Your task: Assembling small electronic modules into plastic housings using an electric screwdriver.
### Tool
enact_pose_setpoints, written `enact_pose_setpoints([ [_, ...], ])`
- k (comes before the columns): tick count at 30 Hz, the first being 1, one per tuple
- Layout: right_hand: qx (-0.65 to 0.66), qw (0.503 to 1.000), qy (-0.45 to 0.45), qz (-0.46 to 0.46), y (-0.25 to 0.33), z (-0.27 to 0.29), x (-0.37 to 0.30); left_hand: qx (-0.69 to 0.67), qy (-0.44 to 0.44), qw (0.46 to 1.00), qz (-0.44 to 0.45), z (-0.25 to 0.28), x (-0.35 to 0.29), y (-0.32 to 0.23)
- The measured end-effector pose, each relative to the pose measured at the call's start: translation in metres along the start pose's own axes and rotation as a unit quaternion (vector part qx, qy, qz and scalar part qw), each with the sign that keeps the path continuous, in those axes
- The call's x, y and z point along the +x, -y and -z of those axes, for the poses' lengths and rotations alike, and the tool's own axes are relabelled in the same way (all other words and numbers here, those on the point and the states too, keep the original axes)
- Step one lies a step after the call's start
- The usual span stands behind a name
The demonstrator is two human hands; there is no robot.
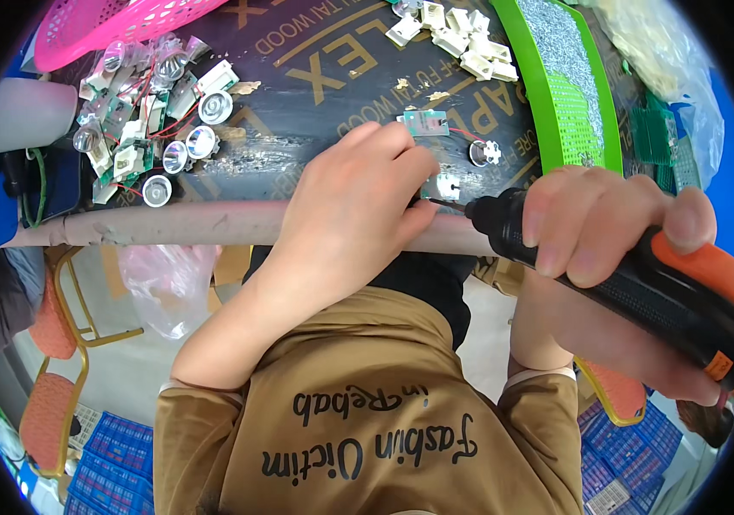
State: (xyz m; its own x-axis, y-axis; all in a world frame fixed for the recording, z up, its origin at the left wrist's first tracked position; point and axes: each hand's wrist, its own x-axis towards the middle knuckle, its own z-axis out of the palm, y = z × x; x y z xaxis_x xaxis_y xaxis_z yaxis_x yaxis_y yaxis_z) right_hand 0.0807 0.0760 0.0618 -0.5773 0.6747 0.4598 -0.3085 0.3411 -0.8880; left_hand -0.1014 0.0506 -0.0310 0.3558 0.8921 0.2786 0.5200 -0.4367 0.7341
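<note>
My right hand [594, 225] is wrapped around a black and orange electric screwdriver [685, 313]. The driver's thin bit points left, its tip right beside the fingertips of my left hand [351, 206]. Those fingers are pinched on a small green-and-white circuit board [444, 187] near the table's front edge. Most of the board's left part is hidden behind them. Just beyond the knuckles lies another small circuit board [427, 124], with red wires running to a clear round LED lens [484, 153].
At the left is a heap of wired LED modules [151, 116], near a pink basket [84, 36] and a grey cup [24, 118]. White plastic housings [461, 41] lie at the back. A green tray [547, 112] of small metal pieces stands right, beside green boards [652, 136] and a plastic bag [663, 47].
</note>
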Motion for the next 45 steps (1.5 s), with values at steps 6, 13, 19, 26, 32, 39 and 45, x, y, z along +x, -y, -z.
enact_pose_setpoints([
  [6,-0.064,0.994,-0.088,0.016,-0.002,-0.017,-0.003,-0.009,-0.002,1.000,0.024,0.000,0.001,-0.002],
  [13,-0.038,0.999,-0.030,-0.015,-0.002,-0.008,0.004,-0.007,-0.002,1.000,0.021,0.000,0.001,-0.001],
  [19,-0.052,0.998,-0.020,-0.007,-0.005,-0.007,0.006,0.001,0.000,1.000,0.012,0.000,0.001,-0.002],
  [26,-0.064,0.998,-0.006,0.007,-0.009,-0.006,0.006,0.034,-0.001,0.999,-0.005,-0.006,-0.002,-0.003],
  [32,-0.075,0.997,-0.001,0.019,-0.012,-0.005,0.005,0.038,-0.010,0.999,-0.021,-0.008,-0.002,-0.002],
  [39,-0.004,0.997,-0.064,0.037,-0.020,-0.006,-0.001,0.039,0.005,0.999,-0.027,-0.003,0.000,-0.002],
  [45,0.002,0.949,-0.284,0.138,0.026,0.006,-0.029,0.014,-0.033,0.999,-0.036,-0.002,-0.005,0.003],
])
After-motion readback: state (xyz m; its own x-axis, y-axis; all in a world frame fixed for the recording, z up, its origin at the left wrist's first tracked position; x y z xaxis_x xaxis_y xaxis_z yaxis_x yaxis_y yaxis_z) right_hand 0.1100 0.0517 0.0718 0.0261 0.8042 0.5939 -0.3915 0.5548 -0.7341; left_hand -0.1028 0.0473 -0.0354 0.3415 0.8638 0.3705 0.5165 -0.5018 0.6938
